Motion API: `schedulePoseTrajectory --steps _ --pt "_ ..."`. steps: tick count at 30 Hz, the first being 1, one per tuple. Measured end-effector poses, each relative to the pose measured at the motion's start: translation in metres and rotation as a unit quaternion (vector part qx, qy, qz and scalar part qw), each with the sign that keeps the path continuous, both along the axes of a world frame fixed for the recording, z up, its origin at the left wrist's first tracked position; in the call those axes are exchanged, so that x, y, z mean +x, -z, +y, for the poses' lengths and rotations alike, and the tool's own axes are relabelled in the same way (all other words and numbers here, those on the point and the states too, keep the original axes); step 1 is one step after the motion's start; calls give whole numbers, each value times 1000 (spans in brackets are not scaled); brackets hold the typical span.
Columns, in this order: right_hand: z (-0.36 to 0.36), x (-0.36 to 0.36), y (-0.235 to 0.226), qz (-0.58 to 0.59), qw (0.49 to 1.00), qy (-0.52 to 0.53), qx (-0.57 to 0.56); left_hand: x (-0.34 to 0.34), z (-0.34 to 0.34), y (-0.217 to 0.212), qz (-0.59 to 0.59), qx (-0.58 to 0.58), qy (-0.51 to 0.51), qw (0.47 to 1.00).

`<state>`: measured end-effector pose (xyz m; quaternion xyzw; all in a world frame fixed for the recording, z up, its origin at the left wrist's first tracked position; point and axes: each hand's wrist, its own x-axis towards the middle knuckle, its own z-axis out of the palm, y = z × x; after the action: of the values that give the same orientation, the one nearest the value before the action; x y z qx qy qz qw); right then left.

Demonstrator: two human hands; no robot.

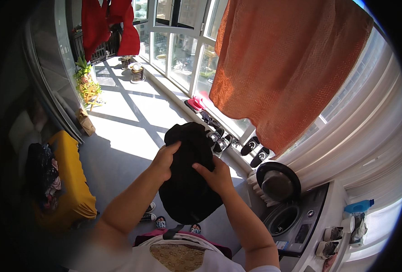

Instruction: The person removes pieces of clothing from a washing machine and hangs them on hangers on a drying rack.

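A bunched black cloth item (187,181) hangs in front of my body, its exact kind hard to make out. My left hand (165,159) grips its left upper edge, thumb lying over the front. On the opposite side my right hand (215,174) holds it, thumb pressed on the cloth and the other fingers hidden behind. To the right, a grey front-loading washing machine (296,222) stands with its round door (278,182) swung open. Something dark shows inside the drum (283,221).
A yellow-covered piece of furniture (76,181) bearing dark clothes (42,177) is at left. Slippers (222,141) and other shoes line the window ledge. An orange cloth (282,68) hangs at right. Sneakers (326,248) and a blue bottle (359,206) sit beyond the washer. Potted plants (137,72) stand far off.
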<state>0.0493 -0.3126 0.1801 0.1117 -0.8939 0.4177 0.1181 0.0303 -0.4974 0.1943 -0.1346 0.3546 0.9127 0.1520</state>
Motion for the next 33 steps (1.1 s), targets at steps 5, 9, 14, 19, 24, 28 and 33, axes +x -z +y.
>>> schedulePoseTrajectory --steps 5,9,14,19,24,28,33 --pt "54 -5 0 -39 998 -20 45 -8 -18 16 69 -159 29 984" --pt "96 -12 -14 -22 997 78 19 -16 -28 6 122 -398 282 864" --pt "92 -14 -10 167 948 191 190 -3 -5 -18 -11 -285 155 946" --pt "1 29 -12 166 956 -175 -168 10 13 -13 37 -120 95 988" --pt "6 13 83 -107 990 -89 -29 10 7 -16 74 -48 78 993" --pt "4 5 50 -157 969 -164 94 19 9 0 20 -30 68 997" --pt "-16 -7 117 -162 935 -108 -295 35 35 -12 -2 -62 92 994"
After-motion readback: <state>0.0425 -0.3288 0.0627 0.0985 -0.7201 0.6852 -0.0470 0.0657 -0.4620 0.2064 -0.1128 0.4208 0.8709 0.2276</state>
